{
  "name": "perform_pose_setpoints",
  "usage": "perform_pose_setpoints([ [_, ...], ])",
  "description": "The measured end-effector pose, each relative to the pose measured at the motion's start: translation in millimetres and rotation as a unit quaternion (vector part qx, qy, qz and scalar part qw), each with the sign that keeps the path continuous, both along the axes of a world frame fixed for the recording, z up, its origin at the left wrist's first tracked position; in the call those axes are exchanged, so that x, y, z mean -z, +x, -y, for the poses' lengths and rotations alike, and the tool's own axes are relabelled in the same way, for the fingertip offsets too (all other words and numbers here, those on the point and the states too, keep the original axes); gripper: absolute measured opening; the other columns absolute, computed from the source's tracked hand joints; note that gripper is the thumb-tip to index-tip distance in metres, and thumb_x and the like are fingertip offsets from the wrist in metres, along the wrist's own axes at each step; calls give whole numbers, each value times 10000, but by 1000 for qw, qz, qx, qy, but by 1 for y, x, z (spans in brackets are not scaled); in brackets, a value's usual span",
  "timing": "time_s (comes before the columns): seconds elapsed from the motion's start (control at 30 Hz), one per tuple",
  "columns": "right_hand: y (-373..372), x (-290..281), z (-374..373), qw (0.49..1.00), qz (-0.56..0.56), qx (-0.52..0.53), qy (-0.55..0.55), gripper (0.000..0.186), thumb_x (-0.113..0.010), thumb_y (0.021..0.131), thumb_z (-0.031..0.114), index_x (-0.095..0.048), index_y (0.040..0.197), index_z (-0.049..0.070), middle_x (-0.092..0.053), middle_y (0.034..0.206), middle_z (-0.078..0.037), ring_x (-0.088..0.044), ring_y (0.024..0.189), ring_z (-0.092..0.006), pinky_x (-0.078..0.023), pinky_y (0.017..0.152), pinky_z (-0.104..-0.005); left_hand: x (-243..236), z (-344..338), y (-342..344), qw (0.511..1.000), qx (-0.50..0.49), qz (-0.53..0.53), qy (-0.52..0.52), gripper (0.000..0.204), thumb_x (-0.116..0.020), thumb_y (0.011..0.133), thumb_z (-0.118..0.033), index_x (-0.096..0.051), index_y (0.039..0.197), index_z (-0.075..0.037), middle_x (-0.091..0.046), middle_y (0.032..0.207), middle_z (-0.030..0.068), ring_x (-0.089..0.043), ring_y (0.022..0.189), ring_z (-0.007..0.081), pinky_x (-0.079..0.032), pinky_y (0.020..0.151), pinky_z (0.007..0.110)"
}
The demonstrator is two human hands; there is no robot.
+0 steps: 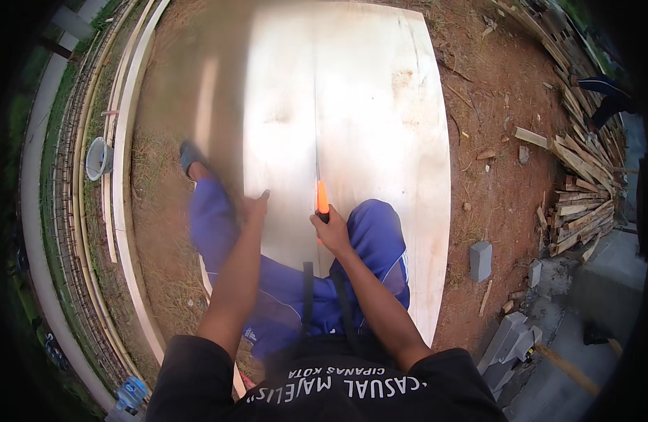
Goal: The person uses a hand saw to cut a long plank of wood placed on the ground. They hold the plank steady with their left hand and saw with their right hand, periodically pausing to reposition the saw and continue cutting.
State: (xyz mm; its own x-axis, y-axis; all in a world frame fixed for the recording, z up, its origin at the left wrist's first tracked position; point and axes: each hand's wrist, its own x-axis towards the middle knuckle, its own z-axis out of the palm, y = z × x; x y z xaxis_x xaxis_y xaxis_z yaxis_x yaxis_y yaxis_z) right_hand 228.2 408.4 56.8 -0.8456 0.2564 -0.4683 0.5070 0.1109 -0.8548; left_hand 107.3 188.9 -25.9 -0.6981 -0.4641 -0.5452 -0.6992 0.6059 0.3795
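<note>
Glare-washed pale board (380,105), orange tool (322,195) partly covered by right hand (331,233)

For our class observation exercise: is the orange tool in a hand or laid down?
In a hand: the person's right hand is closed around the orange tool, over the pale board.

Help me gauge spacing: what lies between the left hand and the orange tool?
In the head view, only pale board lies between the left hand and the orange tool.
</note>
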Motion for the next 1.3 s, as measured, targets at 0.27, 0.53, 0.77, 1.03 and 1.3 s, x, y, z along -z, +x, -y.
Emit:
perform_pose_setpoints([
  [0.27, 6, 23, -18, 998, 17, -66, -5, 477, -748, 875, 442, -681, 1077, 15, -751, 977, -210, -746, 944, -346, -553, 834, -450, -78, -29, 92, 978, 156, -97, 103, 698, -805, 883, -479, -657, 1256, 91, -704, 1230, 278, -695, 1150, 346, -542, 974, 431],
  [0.53, 9, 29, -24, 995, 1, -86, 60, 502, -685, 917, 428, -645, 1172, -3, -733, 1070, -259, -711, 1037, -434, -540, 894, -515, -128, -97, 177, 895, 430, 101, 55, 584, -691, 944, -454, -705, 1243, 47, -710, 1247, 277, -680, 1188, 413, -522, 1024, 468],
  [0.77, 12, 54, -11, 989, -17, -25, 148, 503, -705, 912, 373, -562, 1217, -1, -729, 1027, -307, -707, 1010, -504, -549, 880, -577, -133, -86, 192, 850, 482, 147, 153, 589, -673, 956, -481, -742, 1176, 61, -712, 1252, 286, -687, 1174, 424, -515, 1035, 465],
  [1.03, -19, 39, 15, 964, 93, 111, 222, 288, -747, 845, 275, -702, 816, -8, -731, 743, -139, -736, 689, -260, -564, 691, -427, -62, -4, 176, 963, -48, 28, 265, 560, -805, 915, -361, -622, 1234, 61, -700, 1080, 216, -727, 885, 299, -554, 641, 408],
  [1.3, -13, 44, 19, 954, 133, 148, 223, 235, -757, 830, 219, -648, 787, 15, -711, 777, -126, -704, 724, -249, -548, 712, -415, -115, 25, 209, 878, -212, 55, 425, 531, -757, 962, -345, -609, 1288, 47, -660, 1177, 171, -621, 1092, 237, -511, 887, 376],
])
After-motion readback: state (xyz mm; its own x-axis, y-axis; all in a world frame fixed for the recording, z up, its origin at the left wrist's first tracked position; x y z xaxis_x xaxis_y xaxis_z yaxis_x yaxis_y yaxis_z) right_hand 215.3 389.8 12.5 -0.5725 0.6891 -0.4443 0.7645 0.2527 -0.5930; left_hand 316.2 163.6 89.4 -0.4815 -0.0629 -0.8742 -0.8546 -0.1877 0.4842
